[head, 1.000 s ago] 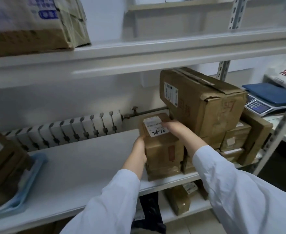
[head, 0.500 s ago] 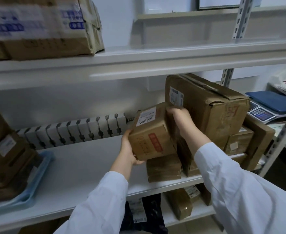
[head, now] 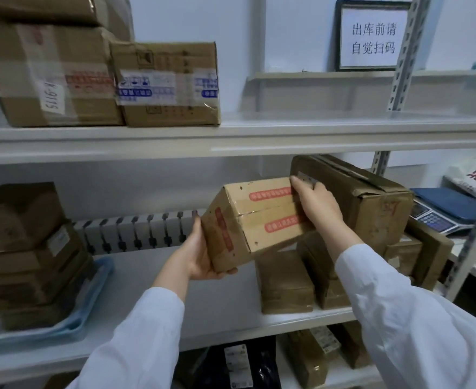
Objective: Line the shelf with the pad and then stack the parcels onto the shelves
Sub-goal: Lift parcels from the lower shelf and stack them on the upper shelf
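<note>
I hold a small cardboard parcel [head: 255, 220] with red stickers in the air, tilted, above the middle shelf [head: 152, 279]. My left hand [head: 197, 254] cups its lower left end from beneath. My right hand [head: 315, 203] grips its upper right end. Just below it a wrapped brown parcel [head: 286, 282] lies on the shelf. Behind my right hand a large taped box [head: 371, 203] rests on smaller boxes. At the left, stacked parcels [head: 23, 248] sit on a blue pad [head: 91, 304].
The upper shelf [head: 287, 130] carries two taped cartons [head: 164, 82] at the left. A framed sign [head: 371, 35] stands behind it. A radiator [head: 135, 231] runs along the back wall. A scale [head: 439, 220] sits at the right. More parcels [head: 312, 357] lie on the lower shelf.
Both hands lifted the small parcel off the wrapped parcel and turned it, so its labelled face went out of sight and the red-stickered side faces me. The view tilted upward.
</note>
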### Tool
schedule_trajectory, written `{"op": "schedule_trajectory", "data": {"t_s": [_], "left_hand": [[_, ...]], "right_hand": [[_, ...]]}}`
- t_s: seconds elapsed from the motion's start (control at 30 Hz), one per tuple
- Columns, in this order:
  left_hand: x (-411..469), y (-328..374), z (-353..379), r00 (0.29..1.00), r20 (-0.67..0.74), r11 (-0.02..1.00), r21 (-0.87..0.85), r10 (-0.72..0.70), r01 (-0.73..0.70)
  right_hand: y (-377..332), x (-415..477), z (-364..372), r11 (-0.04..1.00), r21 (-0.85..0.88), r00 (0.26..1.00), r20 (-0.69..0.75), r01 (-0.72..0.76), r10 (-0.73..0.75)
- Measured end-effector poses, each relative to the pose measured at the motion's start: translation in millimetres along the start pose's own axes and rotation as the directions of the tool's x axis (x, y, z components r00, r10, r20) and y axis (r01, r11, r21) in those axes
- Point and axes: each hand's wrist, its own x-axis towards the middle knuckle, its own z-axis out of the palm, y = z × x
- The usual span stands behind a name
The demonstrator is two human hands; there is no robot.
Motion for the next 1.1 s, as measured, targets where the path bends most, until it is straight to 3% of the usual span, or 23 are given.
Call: {"op": "schedule_trajectory", "data": {"t_s": [0.23,0.43,0.57,0.67,0.83,0.97,1.1], "left_hand": [[-38.1,8.8,-21.6,0.962,0.233,0.977,0.123,0.144,-0.176],[-59.0,17.4,-30.9,0.841,0.373,0.920,-0.158,0.392,-0.358],[-72.5,27.9,-31.4,0.831,0.368,0.908,-0.205,0.418,-0.366],[-86.5,36.0,-30.3,0.802,0.378,0.881,-0.302,0.461,-0.364],[-114.9,50.0,-25.8,0.689,0.437,0.800,-0.468,0.579,-0.376],[-141.0,67.0,-15.3,0.608,0.417,0.720,-0.552,0.676,-0.422],[-161.8,88.2,-3.8,0.595,0.329,0.647,-0.606,0.734,-0.463]], "right_hand": [[-37.2,-24.9,-27.3,0.969,-0.239,0.998,0.027,0.058,-0.053],[-60.9,-41.0,-38.5,0.949,-0.314,1.000,0.017,0.028,-0.024],[-74.8,-52.4,-52.9,0.952,-0.302,0.999,0.017,0.047,-0.044],[-88.4,-58.5,-65.1,0.979,-0.185,0.996,0.025,0.087,-0.084],[-119.0,-72.7,-86.6,0.946,0.276,0.983,0.030,0.168,-0.183],[-143.9,-94.8,-98.2,0.757,0.566,0.932,-0.061,0.326,-0.356],[-158.4,-110.5,-90.5,0.460,0.703,0.773,-0.204,0.542,-0.600]]}}
